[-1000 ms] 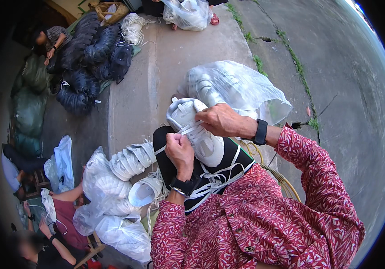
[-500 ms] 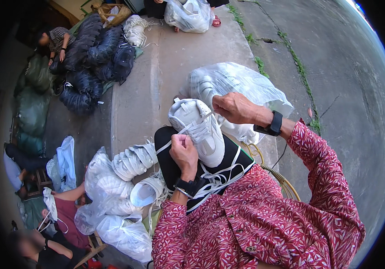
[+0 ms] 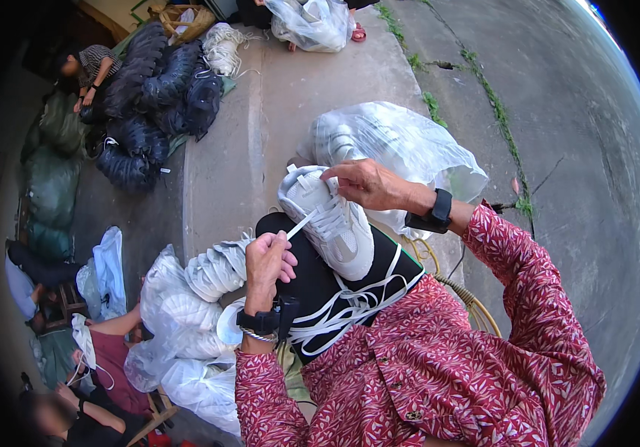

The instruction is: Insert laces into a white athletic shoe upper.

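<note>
A white sneaker (image 3: 325,217) lies over a black pad (image 3: 301,287) on my lap, its toe pointing toward me. My left hand (image 3: 269,264) pinches a white shoelace (image 3: 303,224) and holds it taut, left of the sneaker's lacing. At the ankle opening, my right hand (image 3: 368,183) grips the sneaker's upper eyelet edge with bent fingers. Whether a lace end is also between those fingers is hidden. Several loose white laces (image 3: 357,307) trail across the pad below the toe.
A clear plastic bag of white shoes (image 3: 402,141) stands beyond my right hand. Stacked white shoes (image 3: 215,272) and plastic bags (image 3: 178,305) lie at left. Dark bundled shoes (image 3: 141,112) are piled farther off. A yellow hose (image 3: 476,302) runs beside me. Other people sit around.
My left hand has moved left and turned, drawing the lace outward. My right hand has come in from the lace's pulled end to the sneaker's ankle opening, its fingers extending onto it.
</note>
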Action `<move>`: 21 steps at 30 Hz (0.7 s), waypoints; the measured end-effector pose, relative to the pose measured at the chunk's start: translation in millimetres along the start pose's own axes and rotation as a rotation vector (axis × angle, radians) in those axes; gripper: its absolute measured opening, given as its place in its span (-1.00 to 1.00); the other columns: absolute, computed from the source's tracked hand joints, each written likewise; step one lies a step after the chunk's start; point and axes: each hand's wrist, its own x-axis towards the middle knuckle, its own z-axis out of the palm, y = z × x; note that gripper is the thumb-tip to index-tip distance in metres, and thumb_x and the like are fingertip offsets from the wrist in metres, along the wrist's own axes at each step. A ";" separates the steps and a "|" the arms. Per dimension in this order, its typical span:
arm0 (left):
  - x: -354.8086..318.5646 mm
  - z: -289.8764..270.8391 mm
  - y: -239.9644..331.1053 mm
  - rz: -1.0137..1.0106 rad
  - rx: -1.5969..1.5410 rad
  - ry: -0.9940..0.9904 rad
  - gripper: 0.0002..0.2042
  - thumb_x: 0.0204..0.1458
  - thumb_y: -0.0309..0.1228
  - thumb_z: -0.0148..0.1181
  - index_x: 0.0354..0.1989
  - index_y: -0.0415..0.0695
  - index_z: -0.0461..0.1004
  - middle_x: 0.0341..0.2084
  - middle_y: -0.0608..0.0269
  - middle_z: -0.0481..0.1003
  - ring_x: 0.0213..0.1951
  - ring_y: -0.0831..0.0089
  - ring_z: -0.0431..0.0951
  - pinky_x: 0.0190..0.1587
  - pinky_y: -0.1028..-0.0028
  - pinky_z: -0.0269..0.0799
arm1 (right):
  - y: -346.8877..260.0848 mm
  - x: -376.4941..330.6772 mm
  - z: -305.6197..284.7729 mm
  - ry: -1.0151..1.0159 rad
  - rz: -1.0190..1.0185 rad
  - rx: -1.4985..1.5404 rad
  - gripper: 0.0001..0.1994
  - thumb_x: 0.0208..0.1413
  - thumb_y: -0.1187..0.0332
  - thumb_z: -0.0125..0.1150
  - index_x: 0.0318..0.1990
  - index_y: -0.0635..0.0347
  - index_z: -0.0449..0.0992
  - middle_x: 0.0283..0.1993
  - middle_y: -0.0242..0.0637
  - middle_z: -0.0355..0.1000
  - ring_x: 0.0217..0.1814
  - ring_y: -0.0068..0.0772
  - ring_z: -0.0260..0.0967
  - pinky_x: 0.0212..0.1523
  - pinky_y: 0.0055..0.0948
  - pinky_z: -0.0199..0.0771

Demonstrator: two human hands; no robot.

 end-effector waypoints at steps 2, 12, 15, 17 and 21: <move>6.2 -12.8 -8.4 0.069 -0.015 0.025 -0.72 0.13 -0.25 0.04 -0.49 -0.22 0.39 -0.76 0.24 0.41 -0.83 0.58 0.34 -0.83 0.67 0.17 | 4.5 2.0 6.3 0.045 -0.089 -0.011 -0.69 -0.05 0.56 0.08 -0.08 0.33 0.44 -0.40 -0.12 0.40 -0.40 -0.19 0.40 -0.38 -0.32 0.37; -4.6 -17.5 -16.8 0.228 -0.192 0.238 -0.84 0.13 -0.37 0.05 -0.33 -0.23 0.39 -0.73 0.30 0.41 -0.79 0.64 0.32 -0.79 0.70 0.14 | 7.5 -6.3 0.7 -0.013 0.131 0.214 -0.63 -0.04 0.64 0.01 -0.01 0.30 0.41 -0.33 -0.28 0.42 -0.29 -0.46 0.42 -0.21 -0.42 0.43; -10.3 -5.9 -23.0 0.175 -0.250 0.122 -0.81 0.14 -0.34 0.05 -0.29 -0.24 0.41 -0.70 0.26 0.43 -0.78 0.61 0.35 -0.78 0.70 0.17 | 11.3 -17.1 -13.8 0.088 0.251 0.539 -0.59 -0.03 0.69 -0.04 0.04 0.31 0.38 -0.23 -0.31 0.43 -0.19 -0.50 0.42 -0.06 -0.47 0.42; -14.9 9.0 -21.5 0.051 -0.360 -0.079 -0.75 0.15 -0.27 0.04 -0.25 -0.25 0.40 -0.68 0.22 0.46 -0.78 0.55 0.37 -0.76 0.68 0.20 | 17.9 -26.0 -30.4 0.093 0.387 0.685 -0.55 -0.05 0.73 -0.07 0.08 0.37 0.33 -0.07 -0.20 0.41 -0.06 -0.46 0.40 0.05 -0.46 0.40; -7.8 14.7 -23.8 -0.035 -0.606 -0.308 -0.62 0.19 -0.18 -0.08 0.02 -0.22 0.27 -0.50 0.13 0.48 -0.55 0.36 0.50 -0.54 0.52 0.36 | 29.1 -45.0 -59.4 0.356 0.444 0.955 -0.58 -0.10 0.76 -0.06 0.01 0.47 0.34 -0.04 -0.08 0.41 0.00 -0.27 0.42 0.06 -0.40 0.43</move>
